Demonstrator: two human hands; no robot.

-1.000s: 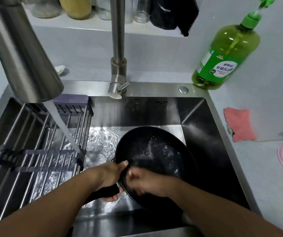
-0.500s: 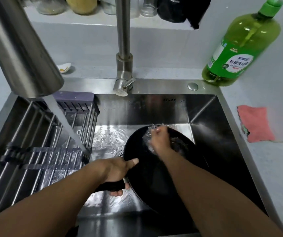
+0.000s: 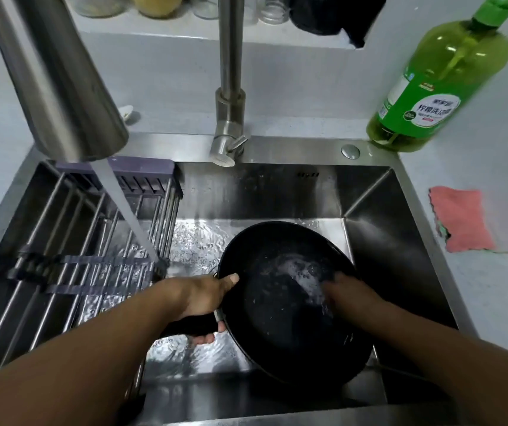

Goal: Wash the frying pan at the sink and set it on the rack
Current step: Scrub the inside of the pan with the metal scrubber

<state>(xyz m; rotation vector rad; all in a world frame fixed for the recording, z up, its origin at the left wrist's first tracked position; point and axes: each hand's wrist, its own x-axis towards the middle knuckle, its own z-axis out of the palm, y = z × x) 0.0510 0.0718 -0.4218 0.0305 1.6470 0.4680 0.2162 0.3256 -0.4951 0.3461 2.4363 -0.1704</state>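
Left hand point(image 3: 198, 298), fingers clamped on the handle, tilts the round black frying pan point(image 3: 280, 302) in the steel sink's point(image 3: 369, 192) right half; right hand point(image 3: 349, 295) blurred inside it, fingers unclear; metal rack point(image 3: 71, 241) spans the left edge

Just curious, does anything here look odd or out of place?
One thing: the water stream misses the frying pan, falling by the rack instead. The left hand holds the handle.

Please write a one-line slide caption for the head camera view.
Left hand holds the frying pan by its handle in the sink while the right hand rubs inside.
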